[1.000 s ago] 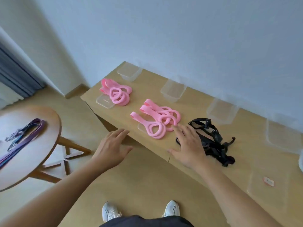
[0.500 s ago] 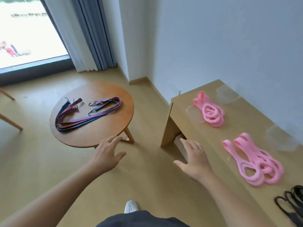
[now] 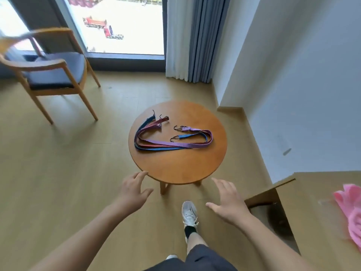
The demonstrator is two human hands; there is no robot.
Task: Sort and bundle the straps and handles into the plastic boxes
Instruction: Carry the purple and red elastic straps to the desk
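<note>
Two spread hands (image 3: 132,190) (image 3: 228,202) near rim of table (image 3: 175,167)

no readable text, labels, brands or numbers anywhere

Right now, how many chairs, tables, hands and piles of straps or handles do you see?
Chair: 1
Tables: 2, round table and desk
Hands: 2, left hand and right hand
Piles: 2, straps and pink handles
Total: 7

Bright daylight pours through the window (image 3: 121,26) ahead of me, overexposed. The chair (image 3: 48,73) at left smears with motion blur, and the wide lens bends the edges.
</note>
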